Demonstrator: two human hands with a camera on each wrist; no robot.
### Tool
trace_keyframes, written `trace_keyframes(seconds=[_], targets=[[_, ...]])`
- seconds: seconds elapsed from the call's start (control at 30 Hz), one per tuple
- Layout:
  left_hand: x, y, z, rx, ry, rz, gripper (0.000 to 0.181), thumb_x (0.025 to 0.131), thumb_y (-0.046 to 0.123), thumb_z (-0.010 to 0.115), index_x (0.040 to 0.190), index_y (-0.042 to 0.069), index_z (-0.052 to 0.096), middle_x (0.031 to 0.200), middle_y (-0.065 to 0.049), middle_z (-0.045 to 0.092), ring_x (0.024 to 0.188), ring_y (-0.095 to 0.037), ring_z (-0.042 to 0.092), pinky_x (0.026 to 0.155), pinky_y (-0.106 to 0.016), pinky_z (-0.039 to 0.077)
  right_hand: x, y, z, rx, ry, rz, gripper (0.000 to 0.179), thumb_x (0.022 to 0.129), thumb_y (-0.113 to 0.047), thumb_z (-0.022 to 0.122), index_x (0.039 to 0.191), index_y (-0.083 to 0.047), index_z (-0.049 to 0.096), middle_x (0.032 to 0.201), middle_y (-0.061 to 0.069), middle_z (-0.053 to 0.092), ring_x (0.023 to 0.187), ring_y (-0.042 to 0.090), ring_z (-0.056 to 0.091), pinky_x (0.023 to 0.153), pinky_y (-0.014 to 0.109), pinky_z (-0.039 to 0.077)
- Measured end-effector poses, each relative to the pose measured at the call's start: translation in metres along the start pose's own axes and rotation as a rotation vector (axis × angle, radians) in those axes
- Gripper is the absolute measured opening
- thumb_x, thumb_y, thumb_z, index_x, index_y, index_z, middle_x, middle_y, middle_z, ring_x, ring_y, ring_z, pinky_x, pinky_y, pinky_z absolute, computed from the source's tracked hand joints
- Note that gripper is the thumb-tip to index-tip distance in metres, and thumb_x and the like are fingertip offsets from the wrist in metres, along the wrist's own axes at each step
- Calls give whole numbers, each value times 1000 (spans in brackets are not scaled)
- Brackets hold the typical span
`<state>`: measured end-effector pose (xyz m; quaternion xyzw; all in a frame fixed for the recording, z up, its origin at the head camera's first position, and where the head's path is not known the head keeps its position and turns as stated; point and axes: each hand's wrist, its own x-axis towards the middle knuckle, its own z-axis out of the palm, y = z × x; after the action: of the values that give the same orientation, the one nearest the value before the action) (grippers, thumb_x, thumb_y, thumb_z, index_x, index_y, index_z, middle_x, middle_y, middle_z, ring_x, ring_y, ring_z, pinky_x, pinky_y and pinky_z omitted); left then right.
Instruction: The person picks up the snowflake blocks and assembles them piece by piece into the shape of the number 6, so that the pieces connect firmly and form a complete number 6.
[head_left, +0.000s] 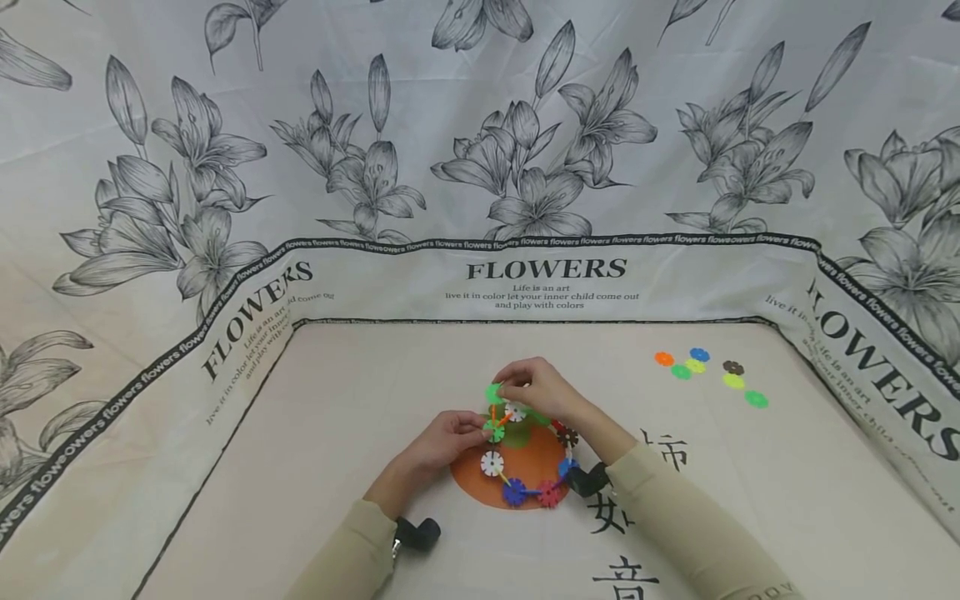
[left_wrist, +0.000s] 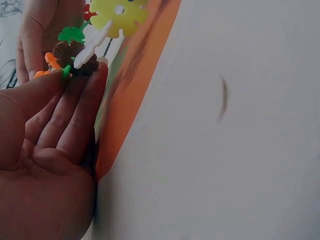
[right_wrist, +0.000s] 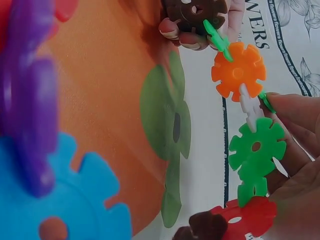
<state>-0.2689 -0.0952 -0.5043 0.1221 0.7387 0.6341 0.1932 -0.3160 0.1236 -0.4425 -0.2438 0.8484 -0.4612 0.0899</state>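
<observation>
We've got a multicolored loop of linked notched discs (head_left: 513, 492) over the orange fruit print (head_left: 471, 479) on the pale cloth (head_left: 337, 400). We can't tell how much of the loop touches the cloth.

Left hand (head_left: 447, 439): thumb and fingers pinching the loop's left side, at a brown disc (left_wrist: 75, 56) with a small green piece slotted in. Right hand (head_left: 542, 390): thumb and fingertips pinching a green disc (head_left: 493, 393) at the loop's far side. In the right wrist view it sits edge-on at the rim of an orange disc (right_wrist: 239, 70); we can't confirm it's seated.

Sightline blockers: from the head view our right hand covers part of the far arc, and the black wrist device (head_left: 588, 480) on that arm cuts across a blue disc (head_left: 567, 469) on the loop's near right. In the right wrist view, a purple disc (right_wrist: 30, 100) and a light blue disc (right_wrist: 95, 175) crowd the lens on the left.

Around us: seven loose discs (head_left: 732, 367) lie well apart, far right: orange, blue, brown, two yellow, two green. Right sleeve (head_left: 690, 517) partly covers the printed black characters (head_left: 626, 575). Second black device (head_left: 417, 533) by the left sleeve (head_left: 345, 550). Flower-printed curtain (head_left: 525, 204) with a lettered band (head_left: 546, 271) walls off the back and sides.
</observation>
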Motion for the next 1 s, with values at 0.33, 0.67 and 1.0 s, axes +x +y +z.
trace_keyframes(seconds=[0.33,0.67,1.0], targets=[[1,-2,0,8,13,-8,23,101,12,65,115,-6,69,103,-15,77,100,-16,71,93,-29,54,2,0,0,9,-26,-3,18,97,-13,69,111,-3,75,93,8,76,88,17,68,84,37,53],[-2,0,1,6,34,22,23,100,11,65,113,-7,69,101,-16,77,96,-15,71,89,-27,56,3,2,-4,32,-38,10,14,96,-13,72,104,-5,79,98,5,76,91,17,65,84,34,52],[-4,1,5,-31,62,28,21,100,9,65,111,-9,69,98,-16,77,92,-15,73,88,-27,57,5,4,-10,62,-66,23,12,93,-12,75,100,-4,81,99,6,78,94,17,68,85,34,53]])
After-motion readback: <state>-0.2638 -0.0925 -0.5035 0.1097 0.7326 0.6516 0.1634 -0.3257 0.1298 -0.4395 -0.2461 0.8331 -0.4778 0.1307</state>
